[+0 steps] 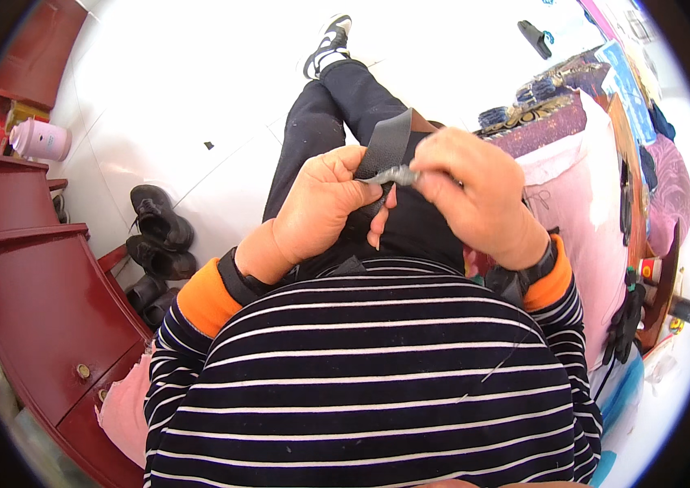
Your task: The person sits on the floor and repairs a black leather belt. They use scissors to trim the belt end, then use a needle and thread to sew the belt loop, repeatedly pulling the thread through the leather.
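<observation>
My left hand (322, 203) and my right hand (475, 191) meet in front of my chest, above my lap. Between them is a black woven strap (386, 142) that runs up and away over my dark trousers (325, 114). My left thumb and fingers pinch the strap's near end. My right fingertips grip a small grey metal piece (398, 175) sitting at that end of the strap. Both wrists wear black cuffs under orange sleeve ends, and my striped black-and-white top fills the lower picture.
A red wooden cabinet (28, 293) stands at my left with a pink canister (40, 140) on it. Several black shoes (158, 236) lie on the white tiled floor. At the right is a table with pink cloth (573, 195), rolls of strap (495, 115) and black gloves (626, 321).
</observation>
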### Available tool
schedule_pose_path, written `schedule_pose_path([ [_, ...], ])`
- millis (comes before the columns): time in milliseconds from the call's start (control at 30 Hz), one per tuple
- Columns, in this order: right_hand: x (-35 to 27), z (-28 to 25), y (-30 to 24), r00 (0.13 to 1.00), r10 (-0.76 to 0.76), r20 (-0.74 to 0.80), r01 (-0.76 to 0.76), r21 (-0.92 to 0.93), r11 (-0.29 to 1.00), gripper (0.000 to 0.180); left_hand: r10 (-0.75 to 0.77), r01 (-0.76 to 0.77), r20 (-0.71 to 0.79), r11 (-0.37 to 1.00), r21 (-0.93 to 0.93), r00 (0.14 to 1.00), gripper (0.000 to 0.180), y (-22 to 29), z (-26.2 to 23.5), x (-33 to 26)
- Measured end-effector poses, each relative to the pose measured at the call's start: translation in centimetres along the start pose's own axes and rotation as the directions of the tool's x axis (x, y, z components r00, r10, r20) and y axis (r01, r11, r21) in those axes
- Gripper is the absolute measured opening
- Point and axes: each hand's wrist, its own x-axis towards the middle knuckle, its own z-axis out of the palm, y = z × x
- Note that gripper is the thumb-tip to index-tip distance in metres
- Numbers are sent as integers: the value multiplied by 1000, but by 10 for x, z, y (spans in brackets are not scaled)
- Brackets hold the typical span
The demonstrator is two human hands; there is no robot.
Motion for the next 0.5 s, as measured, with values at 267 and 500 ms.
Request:
schedule_pose_path([
  [267, 10, -8, -20, 974, -153, 165, 124, 174, 977, 17, 85, -86, -57, 996, -18, 995, 16, 5, 12, -5],
  [500, 11, -14, -22, 976, -175, 127, 160, 118, 980, 24, 148, -146, -10, 982, 123, 989, 24, 5, 9, -7],
])
